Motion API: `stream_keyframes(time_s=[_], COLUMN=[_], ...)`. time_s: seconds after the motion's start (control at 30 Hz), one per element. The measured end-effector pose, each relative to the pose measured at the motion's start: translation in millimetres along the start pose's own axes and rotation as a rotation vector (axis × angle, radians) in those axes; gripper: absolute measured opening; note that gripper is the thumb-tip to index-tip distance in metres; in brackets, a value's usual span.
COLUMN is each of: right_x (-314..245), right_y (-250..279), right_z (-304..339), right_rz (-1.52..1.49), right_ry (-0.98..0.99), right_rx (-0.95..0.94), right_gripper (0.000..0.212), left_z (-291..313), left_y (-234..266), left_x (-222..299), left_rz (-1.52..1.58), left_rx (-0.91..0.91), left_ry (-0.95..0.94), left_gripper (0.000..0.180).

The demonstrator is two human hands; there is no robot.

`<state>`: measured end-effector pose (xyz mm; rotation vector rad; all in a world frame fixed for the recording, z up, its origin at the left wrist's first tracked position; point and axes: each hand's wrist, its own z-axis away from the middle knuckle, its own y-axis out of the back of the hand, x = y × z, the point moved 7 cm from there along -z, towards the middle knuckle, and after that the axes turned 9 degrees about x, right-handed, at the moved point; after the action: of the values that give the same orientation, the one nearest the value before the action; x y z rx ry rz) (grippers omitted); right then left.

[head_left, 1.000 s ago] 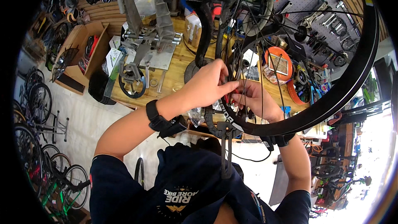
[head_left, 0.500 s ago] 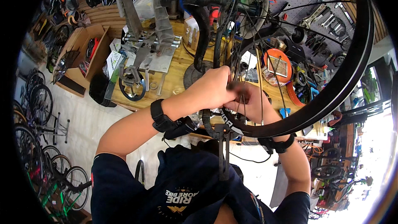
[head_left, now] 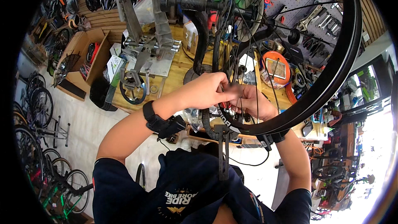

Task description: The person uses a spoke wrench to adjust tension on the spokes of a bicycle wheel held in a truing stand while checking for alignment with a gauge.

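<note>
A spoked bicycle wheel with a black rim (head_left: 353, 33) stands upright in a wheel stand, its dark curved arm (head_left: 201, 37) left of the spokes. Both hands meet at the lower rim. My left hand (head_left: 209, 90) comes from the left, fingers closed in a pinch by the spokes. Opposite it, my right hand (head_left: 251, 101) reaches among the spokes, thumb and fingers pressed together. A small red piece shows under the fingertips, too covered to name. A blurred patch hides where the fingertips meet. Just below the hands, a slotted metal bracket (head_left: 224, 153) stands against the rim.
The wooden bench (head_left: 176, 68) carries a metal fixture (head_left: 143, 54) at left and an orange round bowl (head_left: 275, 68) at right. A cardboard box (head_left: 78, 74) stands left of the bench. Tools hang on the pegboard (head_left: 286, 0). Bicycles (head_left: 62, 182) line the left floor.
The wheel's rim sits slightly further left in view. My right hand has shifted a little lower, its fingers now more visible between the spokes. My left hand stays pinched near the rim.
</note>
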<state>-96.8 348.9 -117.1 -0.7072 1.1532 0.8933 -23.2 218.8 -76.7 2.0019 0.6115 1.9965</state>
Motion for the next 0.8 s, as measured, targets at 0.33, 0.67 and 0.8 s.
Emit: stream_keyframes(time_s=[0.33, 0.67, 0.8], right_x=[-21, -20, -32], right_y=[1, 14, 27], right_z=[14, 9, 15], right_rz=[0.299, 0.418, 0.305], right_ry=[0.229, 0.196, 0.097], right_rx=[0.038, 0.292, 0.316], right_gripper=[0.046, 0.019, 0.03], left_z=[-11, -10, -9], left_y=[-10, -32, -28], left_x=[8, -27, -29], left_rz=[-0.136, 0.565, 0.515], left_rx=[0.227, -0.369, -0.421], left_ry=[-0.041, 0.255, -0.01], left_gripper=[0.027, 0.02, 0.028])
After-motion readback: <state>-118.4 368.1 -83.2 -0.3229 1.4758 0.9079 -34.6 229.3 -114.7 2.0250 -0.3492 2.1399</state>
